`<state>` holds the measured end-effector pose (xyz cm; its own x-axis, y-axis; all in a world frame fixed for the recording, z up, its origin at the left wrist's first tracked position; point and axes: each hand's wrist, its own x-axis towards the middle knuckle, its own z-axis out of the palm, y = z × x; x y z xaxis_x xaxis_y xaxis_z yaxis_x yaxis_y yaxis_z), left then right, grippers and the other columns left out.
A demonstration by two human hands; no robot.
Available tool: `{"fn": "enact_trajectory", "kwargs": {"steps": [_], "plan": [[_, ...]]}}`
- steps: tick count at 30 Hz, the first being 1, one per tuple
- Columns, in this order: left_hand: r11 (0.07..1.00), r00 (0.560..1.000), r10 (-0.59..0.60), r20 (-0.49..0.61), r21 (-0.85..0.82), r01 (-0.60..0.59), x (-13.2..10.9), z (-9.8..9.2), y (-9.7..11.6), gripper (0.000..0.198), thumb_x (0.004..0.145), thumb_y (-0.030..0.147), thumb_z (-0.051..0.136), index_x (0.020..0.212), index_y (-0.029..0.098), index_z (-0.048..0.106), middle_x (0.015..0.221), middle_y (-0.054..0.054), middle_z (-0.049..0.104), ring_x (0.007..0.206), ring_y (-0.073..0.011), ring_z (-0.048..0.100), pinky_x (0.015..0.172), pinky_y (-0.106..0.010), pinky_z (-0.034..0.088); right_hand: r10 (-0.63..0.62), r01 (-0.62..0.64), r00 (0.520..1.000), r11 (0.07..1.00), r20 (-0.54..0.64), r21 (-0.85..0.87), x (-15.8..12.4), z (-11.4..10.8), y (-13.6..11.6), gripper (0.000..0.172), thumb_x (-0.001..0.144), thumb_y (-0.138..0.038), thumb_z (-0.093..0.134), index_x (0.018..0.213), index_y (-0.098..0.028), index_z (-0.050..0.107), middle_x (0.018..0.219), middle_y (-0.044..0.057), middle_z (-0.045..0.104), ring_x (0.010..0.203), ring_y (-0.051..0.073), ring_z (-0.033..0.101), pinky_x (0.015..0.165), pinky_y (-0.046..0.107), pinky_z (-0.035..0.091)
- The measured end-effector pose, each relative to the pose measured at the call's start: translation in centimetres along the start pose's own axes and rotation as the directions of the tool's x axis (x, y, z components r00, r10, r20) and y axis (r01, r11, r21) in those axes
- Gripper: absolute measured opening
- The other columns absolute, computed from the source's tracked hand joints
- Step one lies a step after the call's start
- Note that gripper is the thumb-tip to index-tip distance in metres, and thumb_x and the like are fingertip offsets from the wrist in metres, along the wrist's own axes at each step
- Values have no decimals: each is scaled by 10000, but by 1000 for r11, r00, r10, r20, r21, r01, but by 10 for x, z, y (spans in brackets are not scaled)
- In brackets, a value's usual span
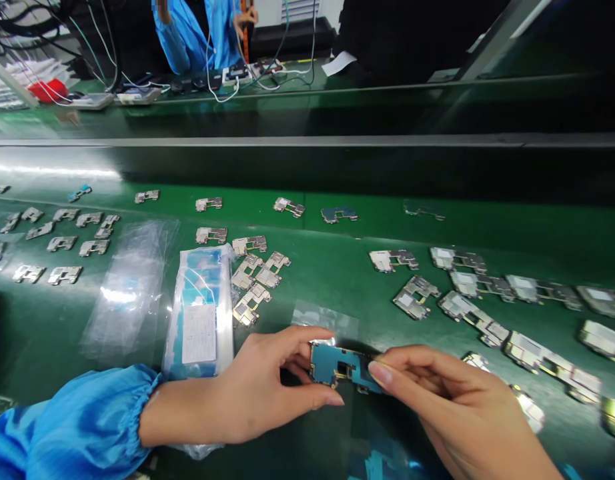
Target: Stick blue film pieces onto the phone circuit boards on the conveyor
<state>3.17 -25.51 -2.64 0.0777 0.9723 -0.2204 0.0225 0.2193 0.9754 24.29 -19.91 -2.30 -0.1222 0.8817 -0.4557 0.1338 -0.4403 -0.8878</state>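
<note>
A phone circuit board covered with blue film (328, 364) is held over the green bench. My right hand (457, 393) pinches its right end between thumb and fingers. Around the board's left end is my left hand (267, 383), thumb and index finger spread apart below and above it. Its other fingers curl by the left edge; whether they touch the board I cannot tell. Under the hands lies a clear plastic sheet (355, 327). Beside my left wrist rests a plastic-wrapped pack of blue film with a white label (199, 333). Blue film pieces (375, 467) show at the bottom edge.
Several bare circuit boards (525, 290) lie to the right, with more (251, 303) beyond the pack and others (62, 243) at the left. A clear plastic bag (132, 287) lies left of the pack. Behind a raised ledge (307, 142), a person in blue (187, 33) is near cables.
</note>
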Motion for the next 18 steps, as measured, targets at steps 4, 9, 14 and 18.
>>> {"fn": "enact_trajectory", "kwargs": {"steps": [4, 9, 14, 18], "plan": [[1000, 1000, -2, 1, -10, 2, 0, 1, 1, 529, 753, 300, 887, 1243, 187, 723, 895, -39, 765, 755, -168, 718, 744, -287, 616, 25, -25, 1000, 999, -4, 34, -4, 4, -4, 305, 576, -478, 961, 684, -242, 801, 661, 28, 747, 598, 123, 652, 574, 142, 533], [1000, 1000, -2, -1, -18, 2, 1, -1, 2, 482, 754, 301, 885, 1203, 200, 742, 847, -26, 748, 737, -169, 713, 703, -278, 606, 17, -17, 1000, 1000, 4, 12, -3, 2, -5, 310, 577, -496, 953, 674, -244, 801, 663, 38, 741, 602, 146, 656, 558, 175, 541], [1000, 1000, 2, 5, -9, -2, -1, -1, 0, 463, 762, 310, 891, 1192, 216, 746, 878, -30, 767, 746, -166, 713, 724, -283, 607, 10, -10, 1000, 1000, -5, 13, -3, 1, -4, 310, 568, -490, 961, 678, -246, 803, 665, 32, 744, 610, 140, 665, 580, 164, 543], [1000, 1000, 0, 8, -12, 0, -1, 0, -3, 503, 762, 320, 897, 1228, 238, 728, 900, -31, 773, 776, -171, 725, 750, -288, 607, 19, -19, 1000, 1000, -2, 15, -4, 3, -4, 318, 566, -488, 964, 674, -237, 800, 663, 32, 747, 610, 132, 663, 577, 146, 536]]}}
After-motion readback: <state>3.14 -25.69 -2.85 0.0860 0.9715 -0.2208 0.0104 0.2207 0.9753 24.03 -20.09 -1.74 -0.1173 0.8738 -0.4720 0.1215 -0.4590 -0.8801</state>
